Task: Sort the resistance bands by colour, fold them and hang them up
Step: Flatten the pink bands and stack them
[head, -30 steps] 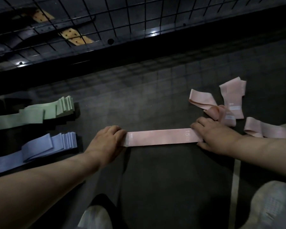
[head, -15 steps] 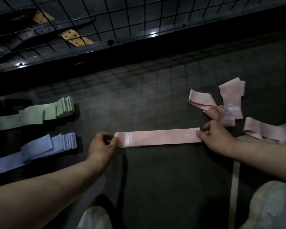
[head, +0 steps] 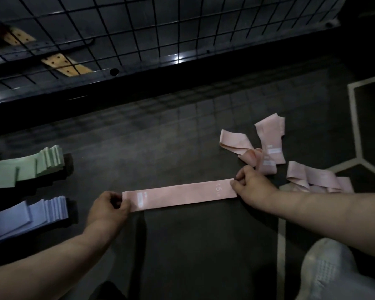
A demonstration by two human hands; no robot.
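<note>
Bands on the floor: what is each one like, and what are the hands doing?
Pink band: flat, straight on the floor.
Left hand: pinches its left end.
Right hand: pinches its right end.
Loose pink bands: crumpled, scattered.
Green bands: neat stack.
Blue bands: neat stack.

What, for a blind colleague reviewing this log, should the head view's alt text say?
Two bare hands hold a pink resistance band flat on a dark floor, the left hand pinching its left end and the right hand its right end. Loose pink bands lie to the right; folded green bands and folded blue bands sit at the left.
</note>
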